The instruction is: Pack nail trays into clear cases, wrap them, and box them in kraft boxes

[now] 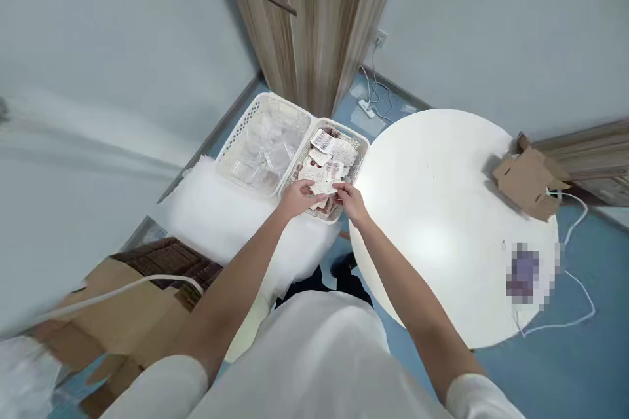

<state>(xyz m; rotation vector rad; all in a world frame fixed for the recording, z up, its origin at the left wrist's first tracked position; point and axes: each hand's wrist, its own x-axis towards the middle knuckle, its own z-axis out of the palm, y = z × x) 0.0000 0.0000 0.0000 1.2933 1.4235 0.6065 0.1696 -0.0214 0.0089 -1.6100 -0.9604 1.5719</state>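
Note:
Both my hands reach into a white perforated basket (362,144) filled with several small white-and-red packets (330,156). My left hand (296,198) is closed with its fingers curled on a pale packet (323,189) at the basket's near edge. My right hand (350,200) pinches the same packet from the right side. A second white basket (236,142) with clear plastic bags stands touching the first on its left.
Both baskets rest on a white padded bundle (221,219). A round white table (442,222) is at the right, with a brown cardboard box (529,182) at its far edge and a blurred dark thing (525,273). Cardboard boxes (128,321) sit at lower left. Cables lie on the blue floor.

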